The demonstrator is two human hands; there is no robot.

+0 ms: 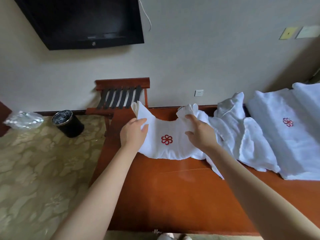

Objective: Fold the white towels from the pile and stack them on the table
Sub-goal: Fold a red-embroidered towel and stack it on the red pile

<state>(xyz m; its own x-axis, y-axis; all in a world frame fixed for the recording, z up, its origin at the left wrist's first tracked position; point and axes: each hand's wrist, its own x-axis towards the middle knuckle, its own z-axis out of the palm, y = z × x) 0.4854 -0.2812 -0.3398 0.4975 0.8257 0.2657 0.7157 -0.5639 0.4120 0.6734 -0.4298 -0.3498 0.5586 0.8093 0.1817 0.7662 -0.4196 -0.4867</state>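
A white towel [166, 148] with a red flower logo hangs between my hands above the reddish wooden table [173, 196]. My left hand [133, 134] grips its left upper corner and my right hand [200, 132] grips its right upper corner. The top edge sags between them and the lower edge touches the table. To the right lies a crumpled pile of white towels [242, 135]. Further right a flat folded towel [285, 129] with the same red logo rests on the table.
A wooden luggage rack [121, 96] stands against the wall beyond the table's left end. A black waste bin [69, 123] and a clear plastic bag [24, 119] sit on the patterned carpet at left. A dark television [83, 21] hangs on the wall.
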